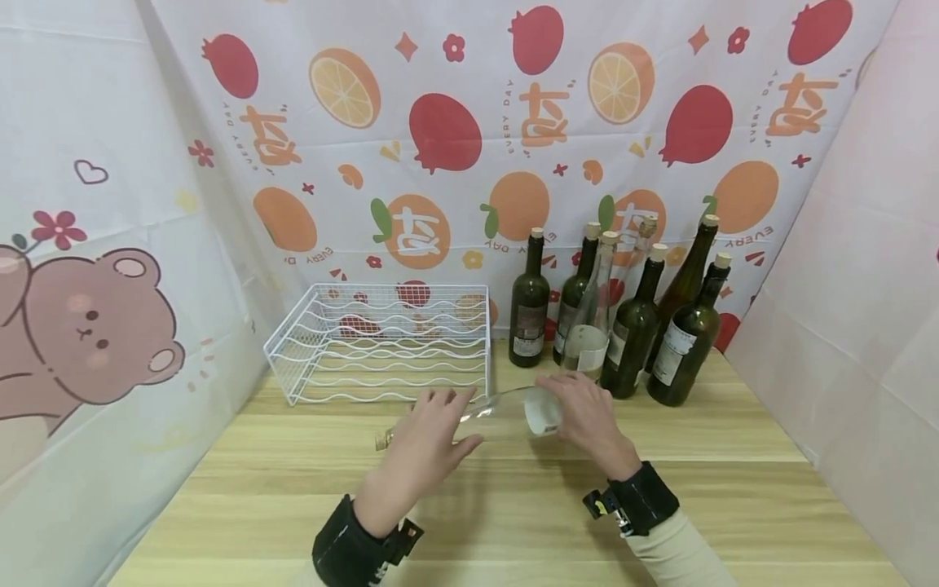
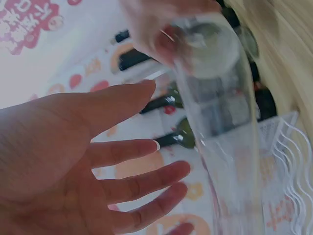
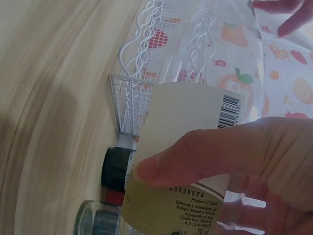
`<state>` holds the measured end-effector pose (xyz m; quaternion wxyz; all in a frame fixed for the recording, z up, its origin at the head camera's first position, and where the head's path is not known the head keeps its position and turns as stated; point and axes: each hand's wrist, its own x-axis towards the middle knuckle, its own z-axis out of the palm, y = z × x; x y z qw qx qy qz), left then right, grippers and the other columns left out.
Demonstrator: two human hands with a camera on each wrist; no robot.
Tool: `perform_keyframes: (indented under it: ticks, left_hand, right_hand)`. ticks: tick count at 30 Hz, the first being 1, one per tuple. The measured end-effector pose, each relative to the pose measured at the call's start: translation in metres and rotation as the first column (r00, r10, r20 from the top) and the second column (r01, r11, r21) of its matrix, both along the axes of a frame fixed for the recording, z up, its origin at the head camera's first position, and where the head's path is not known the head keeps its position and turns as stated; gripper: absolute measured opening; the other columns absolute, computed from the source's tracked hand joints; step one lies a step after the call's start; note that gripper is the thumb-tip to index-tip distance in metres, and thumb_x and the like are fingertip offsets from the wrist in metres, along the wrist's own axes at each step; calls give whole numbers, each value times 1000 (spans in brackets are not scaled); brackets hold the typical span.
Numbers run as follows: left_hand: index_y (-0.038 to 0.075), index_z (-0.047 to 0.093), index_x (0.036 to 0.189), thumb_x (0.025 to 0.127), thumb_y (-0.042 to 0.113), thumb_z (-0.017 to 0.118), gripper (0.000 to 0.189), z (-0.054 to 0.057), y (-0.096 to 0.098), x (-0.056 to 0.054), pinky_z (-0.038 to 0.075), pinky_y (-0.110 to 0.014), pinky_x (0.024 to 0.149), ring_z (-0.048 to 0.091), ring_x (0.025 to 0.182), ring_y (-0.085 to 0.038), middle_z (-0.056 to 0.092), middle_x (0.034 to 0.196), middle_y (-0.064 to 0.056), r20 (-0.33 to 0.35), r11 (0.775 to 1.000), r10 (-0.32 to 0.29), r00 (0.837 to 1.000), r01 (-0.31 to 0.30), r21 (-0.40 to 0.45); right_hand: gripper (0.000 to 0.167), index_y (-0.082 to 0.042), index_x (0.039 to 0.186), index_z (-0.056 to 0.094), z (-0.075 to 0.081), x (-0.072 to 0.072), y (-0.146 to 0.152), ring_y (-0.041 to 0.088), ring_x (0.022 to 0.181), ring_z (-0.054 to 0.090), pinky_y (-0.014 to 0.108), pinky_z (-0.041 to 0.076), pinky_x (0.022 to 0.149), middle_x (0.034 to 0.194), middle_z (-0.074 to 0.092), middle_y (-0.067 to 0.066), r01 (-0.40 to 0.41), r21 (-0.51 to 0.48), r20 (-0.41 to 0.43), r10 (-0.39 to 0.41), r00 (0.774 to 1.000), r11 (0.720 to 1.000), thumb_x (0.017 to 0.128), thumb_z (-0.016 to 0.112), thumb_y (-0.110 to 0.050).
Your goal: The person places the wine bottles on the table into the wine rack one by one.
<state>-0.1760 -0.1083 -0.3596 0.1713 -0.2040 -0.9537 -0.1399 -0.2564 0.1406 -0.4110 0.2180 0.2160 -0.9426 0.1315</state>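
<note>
A clear glass wine bottle (image 1: 499, 414) with a pale label lies sideways in the air above the table, its cork end (image 1: 383, 440) to the left. My right hand (image 1: 587, 416) grips it around the base end; in the right wrist view the thumb (image 3: 161, 169) presses on the label (image 3: 186, 117). Over the neck side, my left hand (image 1: 429, 436) is spread with its fingers loose. The left wrist view shows those fingers (image 2: 142, 188) apart from the bottle (image 2: 220, 112), holding nothing.
A white wire rack (image 1: 389, 346) with wavy bars stands at the back left of the wooden table (image 1: 513, 522). Several corked bottles stand upright at the back right, among them a dark green one (image 1: 530, 306) and a clear one (image 1: 587, 326). A printed curtain (image 1: 469, 204) hangs behind.
</note>
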Motion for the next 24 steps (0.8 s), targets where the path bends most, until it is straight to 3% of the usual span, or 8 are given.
perform_keyframes:
  ticks: [6,10,13,16,21,24]
  left_hand:
    - [11,59,141,86,42,82,67,-10,-12,-13,49,-59,90,59,117,-39,66,127,-15,134,999,52,990,-50,-22]
    - [9,57,142,85,44,82,72,-12,-17,-15,45,-68,101,60,123,-41,64,136,-18,266,998,69,961,-65,-25]
    - [7,56,143,85,45,82,74,-14,-19,-18,41,-71,106,58,130,-41,61,143,-19,327,997,73,942,-69,-26]
    - [6,56,143,84,44,83,75,-17,-21,-22,47,-66,103,60,128,-40,62,142,-19,352,998,56,934,-52,-22]
    - [4,55,141,82,42,85,76,-24,-23,-28,52,-59,101,63,123,-39,65,136,-19,419,1000,17,908,-25,12]
    - [5,61,127,84,42,83,61,-26,-24,-29,56,-56,89,68,106,-33,71,118,-14,444,1000,12,896,-17,8]
  right_hand:
    - [84,-20,122,74,-1,2,1,36,113,66,54,60,73,125,74,13,-5,32,-9,5,1000,999,45,99,2]
    - [84,-19,122,74,-1,3,0,36,114,65,56,60,76,125,74,13,-14,49,9,13,1000,999,45,99,0]
    - [82,-20,122,73,0,4,-1,35,113,65,57,59,77,125,74,12,-26,55,40,24,999,998,47,101,-4]
    - [80,-21,121,73,2,4,-2,34,109,66,56,59,74,123,75,9,-41,74,59,36,998,996,48,101,-7]
    - [78,-21,120,72,4,5,-2,33,103,67,53,59,69,117,77,5,-58,118,67,51,996,991,48,100,-5]
    - [79,-22,121,72,4,5,-2,33,104,67,52,59,68,117,77,3,-52,136,76,42,996,989,49,98,-5]
